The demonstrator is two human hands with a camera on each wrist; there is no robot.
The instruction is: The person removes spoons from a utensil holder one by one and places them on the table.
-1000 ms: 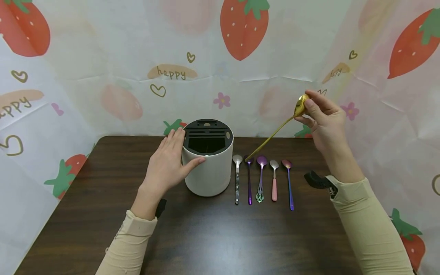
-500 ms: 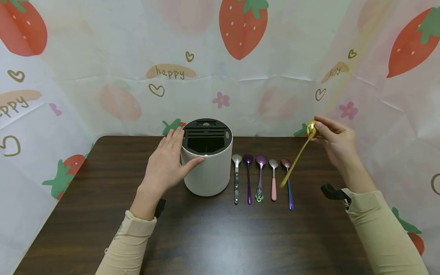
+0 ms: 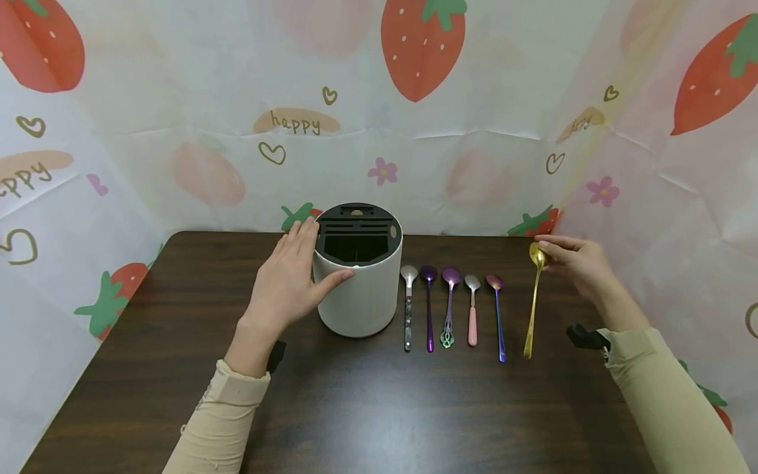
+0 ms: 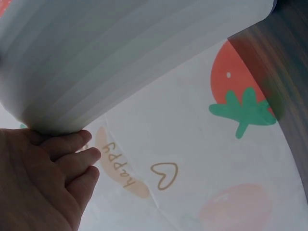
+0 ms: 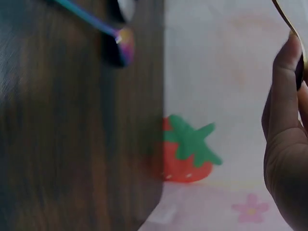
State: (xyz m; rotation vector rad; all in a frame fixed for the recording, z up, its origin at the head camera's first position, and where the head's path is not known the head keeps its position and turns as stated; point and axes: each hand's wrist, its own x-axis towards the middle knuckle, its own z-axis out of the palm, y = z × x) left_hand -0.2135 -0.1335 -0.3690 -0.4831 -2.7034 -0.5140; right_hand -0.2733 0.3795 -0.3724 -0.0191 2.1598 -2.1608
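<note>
In the head view my right hand (image 3: 577, 266) pinches a gold spoon (image 3: 535, 299) by its bowl, the handle pointing down toward me. The right wrist view shows thumb and fingers on the bowl of that gold spoon (image 5: 301, 67). My left hand (image 3: 284, 283) rests with straight fingers against the side of a white cylindrical utensil holder (image 3: 355, 303) with a black slotted top. In the left wrist view its fingers (image 4: 72, 159) touch the upper side of the holder (image 4: 125, 53). Left of the gold spoon lies a blue-handled spoon (image 3: 500, 322) with a reddish bowl.
Beside the holder several spoons lie in a row, bowls away from me: a grey-patterned one (image 3: 408, 309), a dark purple one (image 3: 429, 309), a purple one with an ornate handle (image 3: 450, 306) and a pink-handled one (image 3: 472, 316). A strawberry-print cloth (image 3: 355, 145) hangs behind the dark table (image 3: 331, 408).
My right hand has carried the gold spoon right and down, from above the row to its right end, and the handle has swung toward me. My left hand has stayed on the holder.
</note>
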